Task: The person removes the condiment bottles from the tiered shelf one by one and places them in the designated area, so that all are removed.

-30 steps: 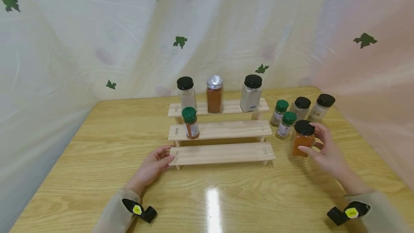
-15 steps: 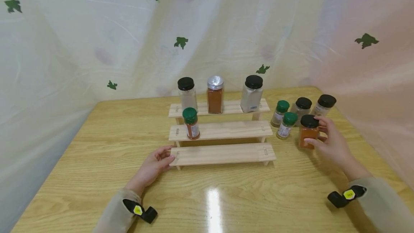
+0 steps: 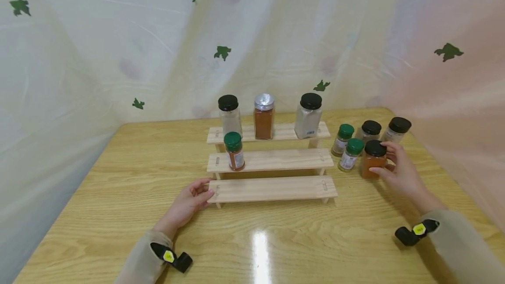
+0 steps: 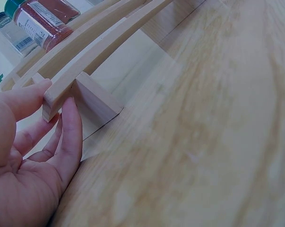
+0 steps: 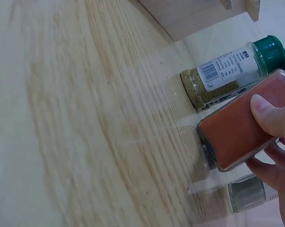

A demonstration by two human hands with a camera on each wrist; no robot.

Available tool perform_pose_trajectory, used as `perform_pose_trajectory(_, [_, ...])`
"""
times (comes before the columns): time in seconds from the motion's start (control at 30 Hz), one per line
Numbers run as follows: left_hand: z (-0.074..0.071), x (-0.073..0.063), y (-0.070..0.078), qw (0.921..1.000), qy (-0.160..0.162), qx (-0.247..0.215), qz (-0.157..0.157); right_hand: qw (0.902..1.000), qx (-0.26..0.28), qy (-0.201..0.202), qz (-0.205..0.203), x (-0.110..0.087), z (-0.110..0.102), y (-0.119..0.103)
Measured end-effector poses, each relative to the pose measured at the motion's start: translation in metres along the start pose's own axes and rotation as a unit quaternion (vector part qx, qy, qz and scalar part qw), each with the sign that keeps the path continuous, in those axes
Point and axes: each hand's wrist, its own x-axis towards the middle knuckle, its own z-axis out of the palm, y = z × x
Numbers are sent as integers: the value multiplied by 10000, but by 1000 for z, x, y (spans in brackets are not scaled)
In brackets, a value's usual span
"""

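Note:
My right hand (image 3: 402, 174) holds a spice jar (image 3: 371, 163) of orange-red powder with a black lid, thumb on its near face and fingers round the far side. In the right wrist view the jar (image 5: 246, 123) is beside a green-capped bottle (image 5: 227, 71). My left hand (image 3: 187, 203) pinches the left end of the lowest board of a three-step wooden rack (image 3: 272, 189); in the left wrist view the thumb is on top and fingers beneath. On the rack's top step stand a black-lidded jar (image 3: 230, 119), a silver-lidded jar (image 3: 263, 122) and another black-lidded jar (image 3: 307, 119).
A green-capped bottle of red spice (image 3: 235, 154) stands at the left of the middle step. Right of the rack are two green-capped bottles (image 3: 348, 161) and two black-lidded jars (image 3: 396, 130). A patterned curtain (image 3: 177, 56) hangs behind the table (image 3: 118, 179).
The right hand has moved the orange-red jar back, away from the person, closer to the other jars. The left hand stays at the rack's end.

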Motion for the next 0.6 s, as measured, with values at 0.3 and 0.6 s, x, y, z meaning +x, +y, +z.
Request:
perform_pose_trajectory(0.3, [0, 0, -1, 10000, -42, 52, 17, 9996, 237, 43, -136, 2, -2, 10])
perform_pose_trajectory(0.6, [-1, 0, -1, 10000, -78, 8, 39, 9999, 87, -99, -61, 6, -7, 11])
